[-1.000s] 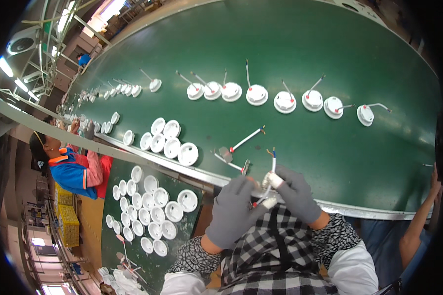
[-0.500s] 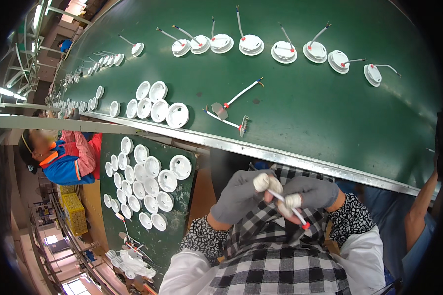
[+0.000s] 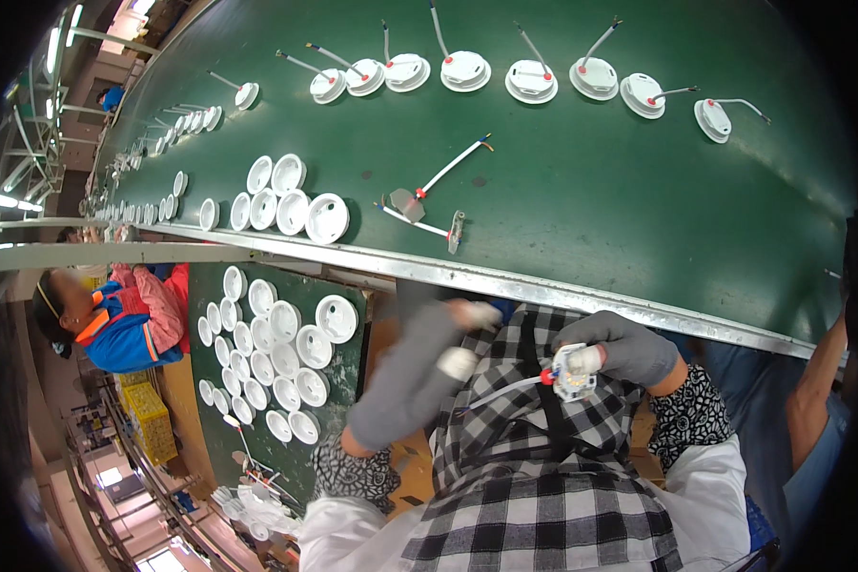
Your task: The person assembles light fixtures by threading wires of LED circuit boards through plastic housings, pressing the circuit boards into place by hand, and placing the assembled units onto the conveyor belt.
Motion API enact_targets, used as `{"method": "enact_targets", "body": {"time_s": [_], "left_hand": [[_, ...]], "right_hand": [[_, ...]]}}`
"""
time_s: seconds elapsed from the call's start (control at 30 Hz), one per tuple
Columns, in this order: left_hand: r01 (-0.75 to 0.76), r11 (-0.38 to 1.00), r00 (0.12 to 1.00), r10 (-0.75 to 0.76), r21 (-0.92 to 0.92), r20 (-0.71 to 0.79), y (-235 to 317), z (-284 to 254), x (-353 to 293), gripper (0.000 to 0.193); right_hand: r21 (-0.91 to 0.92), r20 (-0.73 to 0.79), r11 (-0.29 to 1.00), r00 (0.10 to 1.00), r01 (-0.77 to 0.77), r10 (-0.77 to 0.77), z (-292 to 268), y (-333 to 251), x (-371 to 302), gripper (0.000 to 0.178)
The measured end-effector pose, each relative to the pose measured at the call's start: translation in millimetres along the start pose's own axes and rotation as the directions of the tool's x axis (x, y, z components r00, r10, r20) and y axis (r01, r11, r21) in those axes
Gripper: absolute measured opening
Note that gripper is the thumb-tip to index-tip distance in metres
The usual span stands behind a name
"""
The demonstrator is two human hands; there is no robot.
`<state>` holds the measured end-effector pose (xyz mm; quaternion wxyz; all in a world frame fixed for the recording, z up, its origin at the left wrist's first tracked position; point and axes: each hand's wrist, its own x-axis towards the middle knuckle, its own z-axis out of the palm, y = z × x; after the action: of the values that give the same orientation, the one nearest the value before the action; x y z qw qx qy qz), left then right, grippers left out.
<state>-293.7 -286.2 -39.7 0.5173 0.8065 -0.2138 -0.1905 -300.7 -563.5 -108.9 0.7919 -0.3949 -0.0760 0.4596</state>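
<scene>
In front of my checked apron, my right hand (image 3: 615,348), in a grey glove with pale fingertip covers, pinches a small LED board (image 3: 574,373). From a red collar on that board a white cable (image 3: 507,391) trails left across the apron. My left hand (image 3: 429,348), gloved the same way and smeared by motion, is apart from the board, near the bench edge. Its thumb and fingers are spread, with nothing visible between them. On the green bench beyond lie two more cabled boards, one with a flat plate (image 3: 408,205) and another on its edge (image 3: 456,232).
A metal rail (image 3: 505,289) edges the green bench (image 3: 582,181). White lamp housings with cables (image 3: 465,71) line its far side; open white cups (image 3: 327,218) stand nearer. More cups (image 3: 336,318) cover a side table at left. A co-worker (image 3: 129,315) sits beyond; another person's arm (image 3: 815,405) is at right.
My left hand has let go of the cable and moved left. The right hand now holds the board, with its cable pointing left. The whole view has shifted slightly.
</scene>
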Motion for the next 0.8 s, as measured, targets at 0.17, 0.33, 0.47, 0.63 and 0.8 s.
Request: {"method": "enact_targets", "body": {"time_s": [0.17, 0.33, 0.47, 0.63, 0.8], "left_hand": [[0.309, 0.892, 0.937, -0.227, -0.33, 0.264, 2.1, 31.0, 4.8, 0.027], [0.308, 0.895, 0.949, -0.266, -0.322, 0.168, -1.1, 31.0, 8.7, 0.029], [0.618, 0.633, 0.778, -0.405, -0.466, 0.481, 7.0, 17.4, -3.2, 0.032], [0.173, 0.985, 0.967, -0.165, -0.026, 0.192, -21.0, -8.0, 12.8, 0.031], [0.112, 0.374, 0.97, 0.162, 0.921, -0.184, -48.2, -127.2, 40.4, 0.077]], "right_hand": [[0.094, -0.267, 0.995, 0.964, 0.04, -0.014, 18.6, 3.3, 14.9, 0.034], [-0.018, -0.352, 1.0, 0.936, -0.01, 0.003, 26.1, -3.2, 19.6, 0.024], [-0.298, -0.292, 0.948, 0.956, -0.114, 0.023, 28.8, -27.3, 13.9, 0.024], [-0.23, -0.423, 0.973, 0.902, -0.011, -0.09, 19.7, -32.3, 4.3, 0.022], [-0.226, -0.549, 0.959, 0.791, 0.171, -0.27, 8.1, -31.5, -0.3, 0.025]]}}
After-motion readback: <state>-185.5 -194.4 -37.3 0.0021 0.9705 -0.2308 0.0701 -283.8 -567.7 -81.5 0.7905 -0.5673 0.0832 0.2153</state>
